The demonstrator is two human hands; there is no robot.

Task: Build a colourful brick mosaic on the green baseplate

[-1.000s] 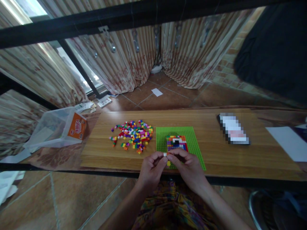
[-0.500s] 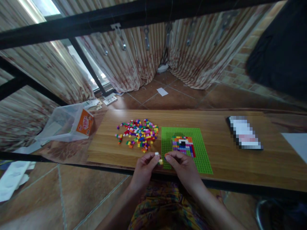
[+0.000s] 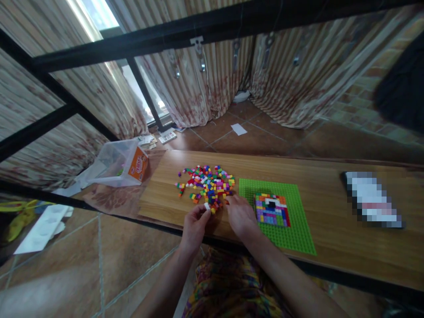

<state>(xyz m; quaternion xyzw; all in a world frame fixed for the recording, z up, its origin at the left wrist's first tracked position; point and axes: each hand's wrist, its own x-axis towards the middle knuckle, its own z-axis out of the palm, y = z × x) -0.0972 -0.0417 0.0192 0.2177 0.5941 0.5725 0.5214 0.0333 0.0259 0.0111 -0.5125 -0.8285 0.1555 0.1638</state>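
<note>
A small white toy brick (image 3: 207,206) is pinched between the thumb and forefinger of my left hand (image 3: 194,221), at the near edge of a loose pile of colourful building bricks (image 3: 212,183). Yellow and orange bricks show just past its thumb tip; whether they are held too is unclear. My right hand (image 3: 241,215) reaches palm down to the pile's near right side, fingers curled and tips among the bricks. What it pinches is hidden. To its right, a multicoloured brick panel (image 3: 272,210) with a white-and-black patch sits on a green studded baseplate (image 3: 300,229).
The wooden table (image 3: 331,212) carries a pixelated phone-like object (image 3: 372,198) on the right. A clear plastic bin (image 3: 121,165) with an orange label lies left of the table. A black metal bar (image 3: 165,42) crosses above, before striped curtains (image 3: 212,84).
My right hand has moved from beside my left hand, where it pinched an orange brick, forward to the pile. My left hand still pinches the white brick, now closer to the pile. The view has shifted left.
</note>
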